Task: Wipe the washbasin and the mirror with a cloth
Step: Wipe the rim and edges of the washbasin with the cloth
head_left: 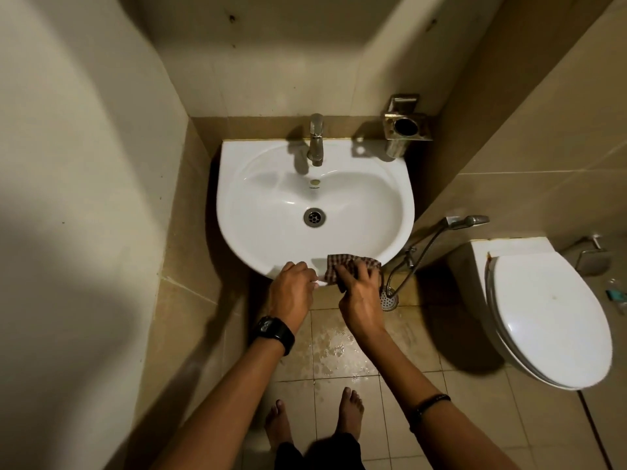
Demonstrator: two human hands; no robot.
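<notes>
My bare feet [314,418] on wet tile floor [339,347]. R hand [361,293] grips checked cloth [349,266], pressed on front rim of basin [315,198]. L hand [291,293], watch [273,330] on wrist, fingers curled over rim just beside cloth, holding nothing. Tap [316,137] at back; toilet [549,313] to the R.

A white oval toilet with closed lid [549,320] stands at the right wall, a chrome spray hose [428,245] hanging beside it. A square metal tumbler holder [407,125] is fixed in the back wall's right corner, and the beige tiled floor [475,418] shows wet patches.
</notes>
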